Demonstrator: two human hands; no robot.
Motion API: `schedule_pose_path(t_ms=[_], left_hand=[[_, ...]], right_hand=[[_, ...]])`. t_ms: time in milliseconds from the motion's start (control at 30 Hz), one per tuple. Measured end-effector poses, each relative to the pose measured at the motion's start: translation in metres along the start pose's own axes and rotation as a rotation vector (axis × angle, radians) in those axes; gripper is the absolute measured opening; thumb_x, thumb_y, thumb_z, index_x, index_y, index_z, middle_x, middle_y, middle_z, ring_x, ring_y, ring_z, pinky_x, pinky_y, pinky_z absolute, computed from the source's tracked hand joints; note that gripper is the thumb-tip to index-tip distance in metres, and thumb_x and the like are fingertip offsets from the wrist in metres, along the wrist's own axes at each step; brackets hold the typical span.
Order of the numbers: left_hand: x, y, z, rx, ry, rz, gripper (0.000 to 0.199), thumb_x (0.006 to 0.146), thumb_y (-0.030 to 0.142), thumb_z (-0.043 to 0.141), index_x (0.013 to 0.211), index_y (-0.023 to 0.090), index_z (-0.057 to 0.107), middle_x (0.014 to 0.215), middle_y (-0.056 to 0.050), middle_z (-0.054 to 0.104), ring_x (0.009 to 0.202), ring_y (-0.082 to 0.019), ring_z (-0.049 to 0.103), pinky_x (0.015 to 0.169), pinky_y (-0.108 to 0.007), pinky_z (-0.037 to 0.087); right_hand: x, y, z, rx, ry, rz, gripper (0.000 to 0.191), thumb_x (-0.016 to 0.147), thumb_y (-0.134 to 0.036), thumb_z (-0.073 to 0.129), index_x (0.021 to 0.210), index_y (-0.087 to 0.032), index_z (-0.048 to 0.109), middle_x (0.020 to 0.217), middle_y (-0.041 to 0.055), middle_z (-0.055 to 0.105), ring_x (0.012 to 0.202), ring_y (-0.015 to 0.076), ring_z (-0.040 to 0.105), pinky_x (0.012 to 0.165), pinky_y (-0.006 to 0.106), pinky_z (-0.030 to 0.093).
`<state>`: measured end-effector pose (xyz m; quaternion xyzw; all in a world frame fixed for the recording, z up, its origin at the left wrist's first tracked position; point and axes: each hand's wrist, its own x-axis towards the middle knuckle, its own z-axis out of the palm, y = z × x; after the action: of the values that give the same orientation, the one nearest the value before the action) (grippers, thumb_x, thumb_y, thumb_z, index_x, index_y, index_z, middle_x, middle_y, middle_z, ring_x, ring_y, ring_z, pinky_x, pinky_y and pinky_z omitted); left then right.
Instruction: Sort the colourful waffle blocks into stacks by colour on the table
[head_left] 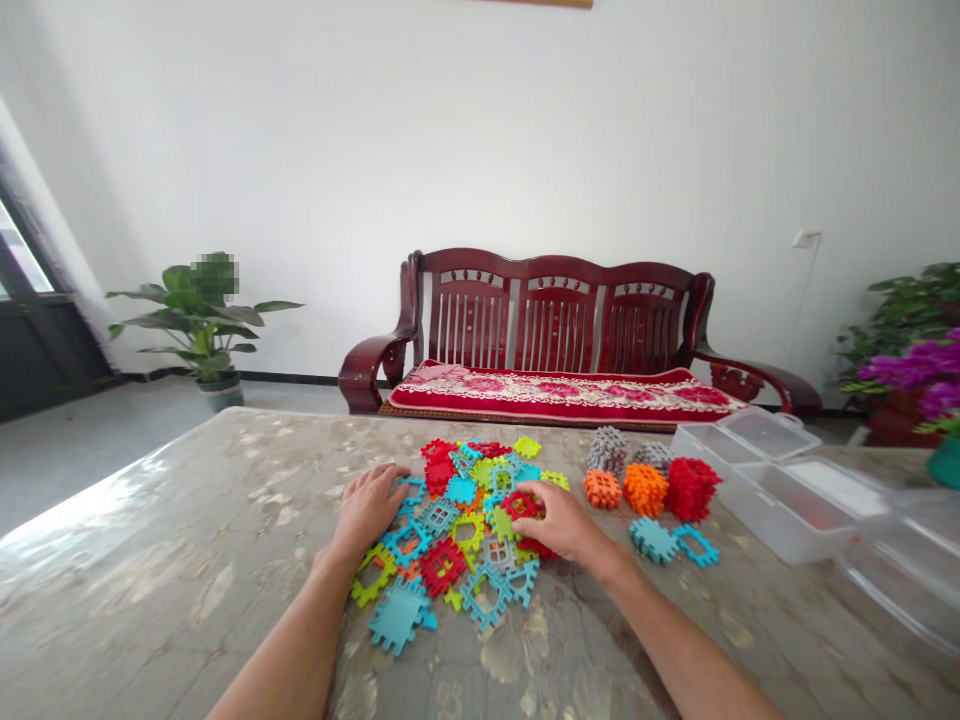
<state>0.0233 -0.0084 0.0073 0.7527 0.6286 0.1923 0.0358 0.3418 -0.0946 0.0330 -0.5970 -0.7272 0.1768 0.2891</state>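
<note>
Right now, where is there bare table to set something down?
The table is barest left of the left hand and forearm. Another patch lies between the forearms, nearer than the piece pile; a third, right of the right forearm, nearer than the clear boxes. Crowded: the pile under the right hand, and the stretch from the stacks to the boxes.

Bench behind, plants at the sides
A dark red wooden bench (562, 315) bears a floral cushion (577, 392); purple flowers (919, 370) stand right, a potted plant (202, 325) left.
</note>
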Motion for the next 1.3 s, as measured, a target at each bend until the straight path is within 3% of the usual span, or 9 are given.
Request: schedule_pose_path(t_ms=[267,400,600,800,900,1000,1133,1300], left_hand=[[-0.001,-0.001,0.001,0.004,0.017,-0.004,0.035,0.091,0.034,0.046,0.118,0.03,0.068,0.136,-0.004,0.063,0.127,-0.022,0.055,0.109,-0.038,0.038],[0.001,-0.002,0.002,0.012,0.006,0.011,0.036,0.092,0.035,0.044,0.119,0.029,0.067,0.137,-0.005,0.062,0.128,-0.024,0.054,0.109,-0.041,0.038],[0.004,-0.007,0.006,0.018,-0.002,0.018,0.036,0.092,0.037,0.043,0.119,0.03,0.067,0.137,-0.003,0.062,0.129,-0.024,0.054,0.109,-0.042,0.038],[0.007,-0.013,0.011,0.025,0.011,0.019,0.036,0.092,0.039,0.043,0.118,0.032,0.067,0.135,-0.002,0.063,0.127,-0.023,0.055,0.109,-0.04,0.039],[0.008,-0.015,0.013,0.033,0.015,0.036,0.037,0.093,0.04,0.042,0.118,0.031,0.067,0.135,-0.002,0.063,0.127,-0.024,0.056,0.108,-0.04,0.039],[0.008,-0.016,0.014,0.041,0.019,0.041,0.037,0.093,0.039,0.041,0.118,0.03,0.067,0.135,-0.002,0.063,0.127,-0.023,0.056,0.109,-0.04,0.039],[0.008,-0.016,0.013,0.045,0.008,0.041,0.038,0.093,0.039,0.041,0.118,0.031,0.067,0.135,-0.002,0.063,0.127,-0.023,0.056,0.108,-0.04,0.039],[0.008,-0.016,0.013,0.036,0.024,0.038,0.037,0.092,0.039,0.043,0.117,0.031,0.068,0.134,-0.002,0.064,0.126,-0.023,0.056,0.109,-0.039,0.039]], right_hand=[[-0.003,-0.006,0.006,-0.057,0.091,-0.007,0.05,0.074,-0.022,0.067,0.124,-0.02,0.066,0.122,0.0089,0.07,0.113,0.0254,0.065,0.102,0.041,0.047],[0.0,-0.006,-0.006,-0.02,0.195,-0.011,0.05,0.074,-0.024,0.067,0.124,-0.02,0.066,0.121,0.009,0.071,0.111,0.025,0.066,0.101,0.04,0.049],[0.004,0.022,-0.058,0.014,0.459,0.061,0.046,0.077,-0.037,0.064,0.12,-0.021,0.067,0.12,0.0084,0.071,0.11,0.0251,0.066,0.1,0.04,0.049],[-0.021,0.067,-0.129,-0.199,0.68,0.336,0.049,0.081,-0.052,0.058,0.12,-0.023,0.067,0.116,0.0093,0.072,0.108,0.0284,0.066,0.095,0.041,0.049],[-0.039,0.088,-0.159,-0.354,0.698,0.528,0.054,0.082,-0.055,0.055,0.126,-0.024,0.064,0.116,0.0111,0.072,0.108,0.0334,0.066,0.09,0.045,0.05],[-0.05,0.107,-0.177,-0.4,0.639,0.66,0.06,0.082,-0.057,0.053,0.131,-0.023,0.06,0.121,0.0119,0.07,0.107,0.0346,0.066,0.088,0.045,0.051],[-0.055,0.126,-0.182,-0.434,0.571,0.689,0.063,0.081,-0.059,0.054,0.132,-0.023,0.059,0.122,0.0125,0.07,0.108,0.0329,0.066,0.087,0.042,0.051],[-0.055,0.132,-0.176,-0.458,0.51,0.728,0.063,0.083,-0.058,0.049,0.136,-0.024,0.055,0.124,0.0116,0.069,0.109,0.0324,0.066,0.088,0.043,0.051]])
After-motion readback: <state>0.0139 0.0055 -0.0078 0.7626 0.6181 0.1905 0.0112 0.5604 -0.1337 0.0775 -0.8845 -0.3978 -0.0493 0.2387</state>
